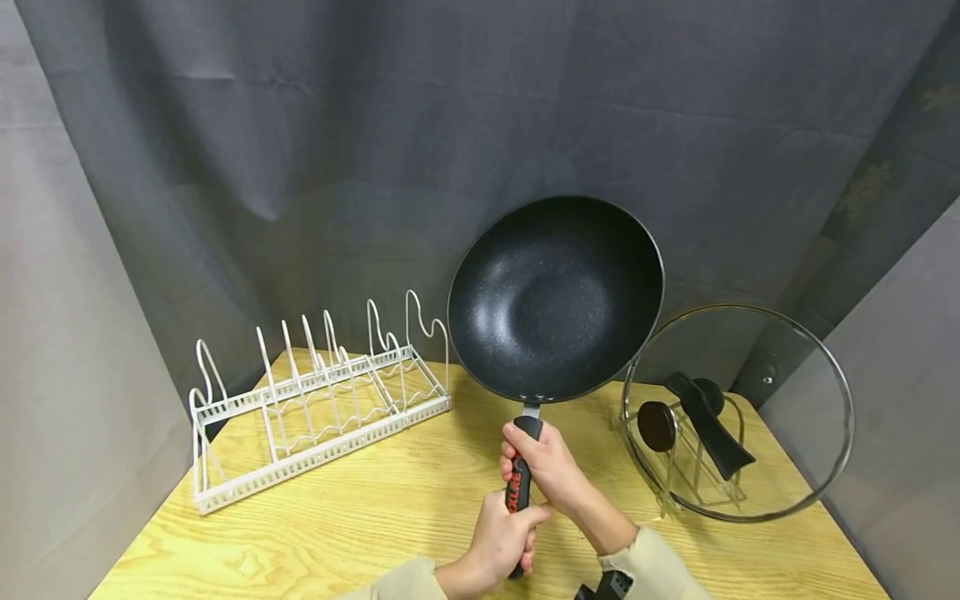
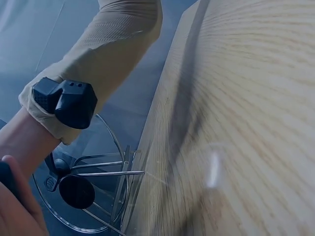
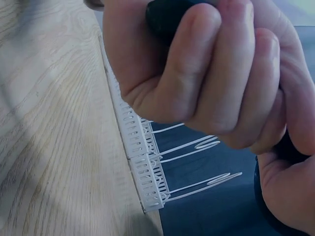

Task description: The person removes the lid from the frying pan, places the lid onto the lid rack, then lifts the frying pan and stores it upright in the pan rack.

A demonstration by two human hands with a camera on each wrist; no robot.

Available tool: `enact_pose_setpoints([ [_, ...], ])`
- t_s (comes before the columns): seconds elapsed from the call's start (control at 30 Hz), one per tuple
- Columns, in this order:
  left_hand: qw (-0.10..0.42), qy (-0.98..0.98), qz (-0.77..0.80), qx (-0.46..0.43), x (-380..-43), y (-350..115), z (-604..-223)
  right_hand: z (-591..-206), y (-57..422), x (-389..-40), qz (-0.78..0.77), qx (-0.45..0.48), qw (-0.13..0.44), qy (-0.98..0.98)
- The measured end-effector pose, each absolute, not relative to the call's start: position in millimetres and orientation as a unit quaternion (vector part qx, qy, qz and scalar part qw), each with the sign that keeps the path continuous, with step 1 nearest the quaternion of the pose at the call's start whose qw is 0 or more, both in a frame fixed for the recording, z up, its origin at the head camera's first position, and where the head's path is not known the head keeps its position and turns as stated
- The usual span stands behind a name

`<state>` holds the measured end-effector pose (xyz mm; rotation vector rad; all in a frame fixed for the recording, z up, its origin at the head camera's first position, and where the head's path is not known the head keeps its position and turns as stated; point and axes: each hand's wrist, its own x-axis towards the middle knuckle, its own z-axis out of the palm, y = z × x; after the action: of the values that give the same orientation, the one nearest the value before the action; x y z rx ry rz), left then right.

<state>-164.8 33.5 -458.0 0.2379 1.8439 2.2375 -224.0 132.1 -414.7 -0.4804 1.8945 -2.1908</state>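
A black wok [image 1: 558, 300] is held up over the table, its dark inside facing me and its long handle [image 1: 519, 483] pointing down toward me. My right hand [image 1: 551, 467] grips the handle just below the metal neck. Lower down, my left hand [image 1: 498, 533] grips the same handle near its end. In the right wrist view, curled fingers [image 3: 216, 73] of the right hand wrap round the dark handle. Only part of the left hand [image 2: 17, 211] shows in its own wrist view, at the lower left edge.
A white wire rack [image 1: 322, 417] with upright dividers stands at the left of the wooden table [image 1: 337, 517]. On the right, a large glass lid [image 1: 851, 417] with a black handle [image 1: 708, 425] leans upright on a wire stand. Grey curtains [image 1: 337, 125] close off the back and sides.
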Motion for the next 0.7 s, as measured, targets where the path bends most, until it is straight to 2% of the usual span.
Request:
enact_pose_setpoints([
  [0.17, 0.119, 0.618, 0.772, 0.089, -164.4, 32.7, -458.2, -411.3, 132.0, -224.5, -0.759, -0.164, 0.126, 0.617],
  [0.43, 0.134, 0.604, 0.776, 0.119, -162.6, 26.4, -459.0, -408.0, 132.4, -227.1, -0.823, -0.244, 0.245, 0.45],
  [0.5, 0.14, 0.599, 0.777, 0.13, -163.0, 24.7, -458.8, -408.0, 131.4, -227.2, -0.822, -0.26, 0.244, 0.444],
  [0.7, 0.151, 0.58, 0.789, 0.133, -165.4, 23.5, -457.4, -404.7, 125.1, -226.4, -0.8, -0.252, 0.19, 0.51],
])
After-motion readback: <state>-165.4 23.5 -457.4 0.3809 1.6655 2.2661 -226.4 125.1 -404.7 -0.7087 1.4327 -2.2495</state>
